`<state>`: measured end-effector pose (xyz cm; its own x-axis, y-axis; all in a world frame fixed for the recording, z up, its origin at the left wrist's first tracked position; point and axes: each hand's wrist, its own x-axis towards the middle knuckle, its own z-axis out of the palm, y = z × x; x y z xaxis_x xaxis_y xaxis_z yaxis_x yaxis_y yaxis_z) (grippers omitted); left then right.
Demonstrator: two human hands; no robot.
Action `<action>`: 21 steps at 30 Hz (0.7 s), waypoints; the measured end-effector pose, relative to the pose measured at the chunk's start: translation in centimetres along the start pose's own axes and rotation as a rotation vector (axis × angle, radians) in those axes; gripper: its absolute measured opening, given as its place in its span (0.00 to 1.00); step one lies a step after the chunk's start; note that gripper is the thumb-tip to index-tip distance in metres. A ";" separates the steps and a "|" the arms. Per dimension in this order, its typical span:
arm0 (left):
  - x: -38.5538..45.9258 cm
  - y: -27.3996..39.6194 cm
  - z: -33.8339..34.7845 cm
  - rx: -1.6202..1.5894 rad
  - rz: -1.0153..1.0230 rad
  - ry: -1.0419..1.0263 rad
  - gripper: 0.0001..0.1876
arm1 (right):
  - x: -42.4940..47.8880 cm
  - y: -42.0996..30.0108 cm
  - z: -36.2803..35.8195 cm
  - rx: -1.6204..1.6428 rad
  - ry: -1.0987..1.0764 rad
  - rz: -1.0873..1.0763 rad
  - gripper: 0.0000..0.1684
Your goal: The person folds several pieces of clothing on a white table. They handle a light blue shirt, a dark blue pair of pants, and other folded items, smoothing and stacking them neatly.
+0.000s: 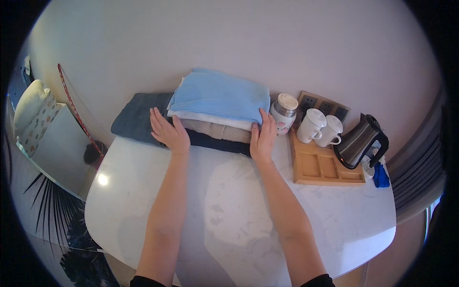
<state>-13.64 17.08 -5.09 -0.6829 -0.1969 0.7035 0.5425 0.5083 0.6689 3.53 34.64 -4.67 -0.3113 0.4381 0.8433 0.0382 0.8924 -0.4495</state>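
Note:
A stack of folded clothes lies against the wall at the back of the white table. Its top is a light blue ribbed garment point(222, 95), above a white cloth point(215, 119), a grey-beige one point(218, 130) and a black one point(218, 141). To the left, a dark grey-blue folded cloth point(134, 114) sits beside the stack. My left hand point(168, 131) rests at the stack's front left, thumb apart from the fingers. At the front right corner, my right hand point(263, 138) touches the cloth edges with thumb and fingers spread. Neither hand visibly grips anything.
Right of the stack stands a floral-patterned jar point(283, 116) with a white lid. A wooden tray point(304, 172) bears two lidded white mugs point(311, 125) and a metal electric kettle point(355, 143). A power socket panel point(327, 106) and a blue cloth point(381, 175) are nearby.

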 end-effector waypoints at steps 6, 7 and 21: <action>-0.6 4.8 -1.2 -0.077 0.553 -0.052 0.32 | 0.0 0.5 -0.3 -0.025 0.032 -0.028 0.28; -1.6 6.1 -1.3 -0.121 0.666 -0.133 0.32 | -0.1 0.3 -0.3 -0.058 0.051 -0.044 0.29; -7.0 7.4 -0.5 -0.017 0.920 -0.428 0.32 | -1.5 -2.0 -0.9 -0.298 -0.197 -0.119 0.34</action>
<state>-4.61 21.75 -4.94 -0.1124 0.5834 0.8044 0.9508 0.2984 -0.0836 4.78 32.29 -4.81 -0.5055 0.3264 0.7987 0.2565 0.9407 -0.2221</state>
